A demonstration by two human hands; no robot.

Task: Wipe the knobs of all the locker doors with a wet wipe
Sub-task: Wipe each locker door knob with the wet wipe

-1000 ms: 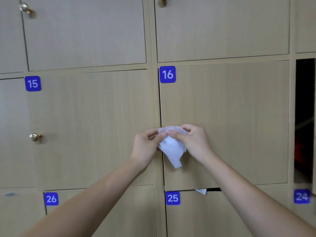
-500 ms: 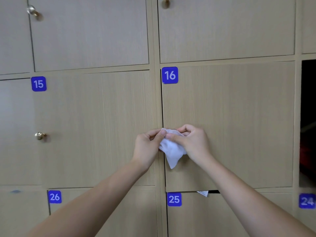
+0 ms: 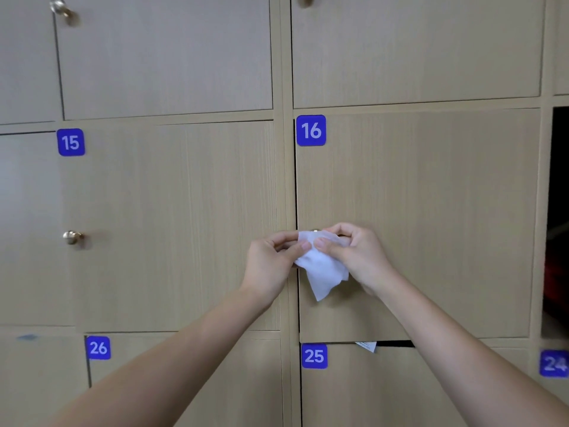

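A wall of lockers (image 3: 431,211) fills the view, its flat rectangular doors faced in pale wood-grain laminate with narrow frame strips between them. Door 16 (image 3: 431,257) sits right of centre; at its far right edge a locker stands open and dark inside. Door 15 (image 3: 172,226) lies to its left. Two bare forearms reach up from the bottom corners and meet at the left edge of door 16. The right hand (image 3: 360,257) and the left hand (image 3: 271,260) both have curled fingers and thumbs pinching a white wet wipe (image 3: 323,269), a soft crumpled sheet whose pointed corner hangs downward. The wipe is bunched over the knob of door 16, of which only a sliver of brass shows above the cloth. Small square blue number plates (image 3: 311,130) with rounded corners mark each door. A round, shiny brass knob (image 3: 72,237) juts out beside the left edge of door 15.
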